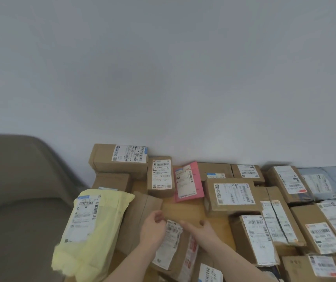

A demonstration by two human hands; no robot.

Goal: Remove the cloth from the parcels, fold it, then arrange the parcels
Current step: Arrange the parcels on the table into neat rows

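Many parcels lie on a wooden table [183, 208] against a white wall. My left hand [152, 227] and my right hand [200, 231] meet over a brown cardboard parcel [173, 247] with a long white label, near the front centre. My left hand's fingers curl round its far left corner. My right hand grips its far right corner, thumb raised. A yellow soft bag parcel [89, 231] lies to the left, overhanging the table edge. No cloth is seen on the parcels.
Labelled cardboard boxes [232, 196] crowd the right half and the back row. A pink envelope [188, 182] leans at the back centre, and a grey-blue bag [323, 183] lies far right. A grey-brown sofa-like seat [20, 190] stands left of the table.
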